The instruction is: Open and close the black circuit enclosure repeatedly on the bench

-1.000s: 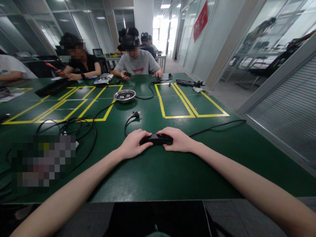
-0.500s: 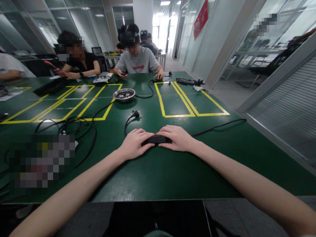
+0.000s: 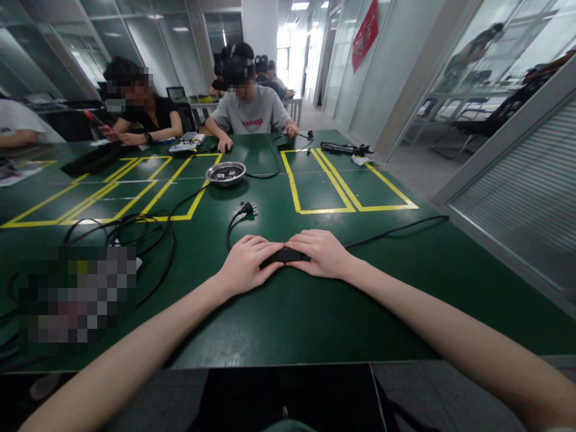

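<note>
Both my hands hold a black power adapter [image 3: 285, 257] low over the green table [image 3: 288, 324]. My left hand [image 3: 245, 264] wraps its left end, thumb along the near side and fingers over the top. Around the right end curls my right hand [image 3: 319, 253]. The fingertips of the two hands almost meet at the middle, covering the adapter's ends. Beyond my left hand a short black cord ends in a plug [image 3: 248, 209] lying on the table. A thin black cable [image 3: 396, 230] runs off to the right from behind my right hand.
A metal bowl [image 3: 225, 173] with small metallic parts stands farther back. Coiled black cables [image 3: 135, 228] and a blurred-out item [image 3: 78, 294] lie left. Yellow tape [image 3: 326, 210] marks rectangles. A folded black tripod-like object [image 3: 345, 148] lies at the back right. People sit across the table.
My right hand has shifted slightly left, bringing the fingertips of both hands closer together on the adapter. Across the table, a person's hand has come down onto a small dark object.
</note>
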Available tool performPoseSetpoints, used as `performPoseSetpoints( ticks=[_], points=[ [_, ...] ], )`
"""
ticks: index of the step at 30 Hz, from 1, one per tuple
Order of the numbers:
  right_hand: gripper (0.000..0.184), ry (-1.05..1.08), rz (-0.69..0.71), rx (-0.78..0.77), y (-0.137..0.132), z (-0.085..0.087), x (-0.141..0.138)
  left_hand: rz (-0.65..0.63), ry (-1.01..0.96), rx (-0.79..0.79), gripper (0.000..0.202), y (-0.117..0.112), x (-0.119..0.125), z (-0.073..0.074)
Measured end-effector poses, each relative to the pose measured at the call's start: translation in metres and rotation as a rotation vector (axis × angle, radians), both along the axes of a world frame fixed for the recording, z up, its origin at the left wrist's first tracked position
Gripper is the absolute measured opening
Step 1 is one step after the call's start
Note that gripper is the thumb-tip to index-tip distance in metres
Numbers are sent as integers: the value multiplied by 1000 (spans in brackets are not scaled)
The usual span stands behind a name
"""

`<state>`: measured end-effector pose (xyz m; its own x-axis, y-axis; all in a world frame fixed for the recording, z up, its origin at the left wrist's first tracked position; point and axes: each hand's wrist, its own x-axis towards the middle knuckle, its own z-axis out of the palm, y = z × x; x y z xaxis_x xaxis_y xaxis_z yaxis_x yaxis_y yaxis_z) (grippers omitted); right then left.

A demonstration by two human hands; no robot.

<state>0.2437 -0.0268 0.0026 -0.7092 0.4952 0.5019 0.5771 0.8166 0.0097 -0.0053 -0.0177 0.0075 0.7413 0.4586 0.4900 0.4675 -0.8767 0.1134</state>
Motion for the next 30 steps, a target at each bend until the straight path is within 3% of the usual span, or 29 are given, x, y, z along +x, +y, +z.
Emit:
performPoseSetpoints(
  ticks=[3, 8, 13, 17, 21, 23, 30],
  points=[
    [35, -27, 35, 95, -1, 2, 1, 45, -6, -117, 52, -1, 2, 2],
    [40, -73, 56, 246, -1, 4, 6, 143, -76, -409, 42, -2, 5, 7],
    [38, -75, 19, 213, 2, 1, 11, 119, -188, -680, 34, 0, 4, 9],
    [36, -39, -23, 59, 3, -2, 11, 132, -281, -586, 31, 2, 3, 5],
    [41, 86, -9, -164, 2, -2, 10, 107, -262, -420, 29, 3, 1, 3],
    [34, 146, -28, -259, 1, -2, 8, 84, -243, -358, 27, 4, 0, 1],
    [28, 177, -3, -211, 0, -2, 6, 74, -193, -315, 27, 6, -1, -1]
  ],
)
